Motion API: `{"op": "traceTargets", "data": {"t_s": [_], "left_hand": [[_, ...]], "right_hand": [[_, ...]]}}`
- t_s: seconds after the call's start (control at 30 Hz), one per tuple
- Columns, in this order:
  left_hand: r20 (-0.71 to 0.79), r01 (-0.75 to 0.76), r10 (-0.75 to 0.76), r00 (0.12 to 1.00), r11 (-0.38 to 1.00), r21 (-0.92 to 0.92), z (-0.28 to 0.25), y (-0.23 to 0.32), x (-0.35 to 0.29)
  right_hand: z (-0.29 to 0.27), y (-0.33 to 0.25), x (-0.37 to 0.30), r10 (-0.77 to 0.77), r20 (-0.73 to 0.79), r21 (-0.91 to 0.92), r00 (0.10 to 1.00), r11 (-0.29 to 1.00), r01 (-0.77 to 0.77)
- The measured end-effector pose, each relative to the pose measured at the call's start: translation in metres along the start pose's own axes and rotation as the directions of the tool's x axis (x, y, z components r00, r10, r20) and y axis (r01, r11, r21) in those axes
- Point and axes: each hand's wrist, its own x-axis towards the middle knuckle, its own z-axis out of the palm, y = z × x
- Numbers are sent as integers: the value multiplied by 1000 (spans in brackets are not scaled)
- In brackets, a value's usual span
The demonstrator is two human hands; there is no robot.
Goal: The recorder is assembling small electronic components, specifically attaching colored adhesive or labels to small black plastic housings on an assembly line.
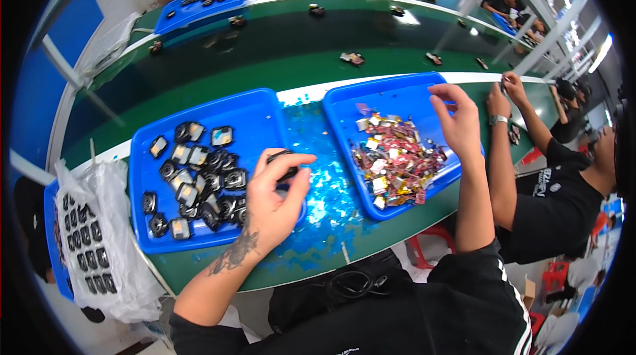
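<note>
My left hand (275, 196) is curled around a small black square device case (286, 171) at the right edge of the left blue tray (156, 245). Much of that case is hidden by the fingers. Inside the tray lie several black device cases (199, 155), many with a pale square block in them. Over the far right part of the second blue tray (341, 100), my right hand (459, 120) hangs with thumb and fingers bent and apart, nothing visible between them. That tray holds a heap of small reddish circuit pieces (397, 159) with yellow and white bits.
Blue film scraps (324, 169) litter the table between the trays. Beyond runs a green conveyor (265, 70) with spaced-out small parts (352, 58). A plastic-wrapped tray of black cases (86, 242) stands at the left. A co-worker (550, 189) sits close on my right; others work across the belt.
</note>
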Motion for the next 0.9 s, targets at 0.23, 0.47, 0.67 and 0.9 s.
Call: {"op": "traceTargets", "data": {"t_s": [0.23, 0.47, 0.67, 0.9], "left_hand": [[48, 132, -126, 991, 976, -171, 1, 7, 3], [103, 116, -101, 990, 982, -151, 1, 1, 3], [86, 83, -75, 993, 992, -100, -2, 2, 2], [75, 12, -9, 997, 999, -46, -1, 10, 3]], "right_hand": [[-32, 11, -25, 120, 473, -204, 873, 979, -24], [-35, 5, -37, 180, 15, 58, 983, 982, -181], [-46, 21, -34, 202, -35, 144, 979, 970, -195], [-36, -18, -46, 294, 150, 265, 944, 908, -325]]}}
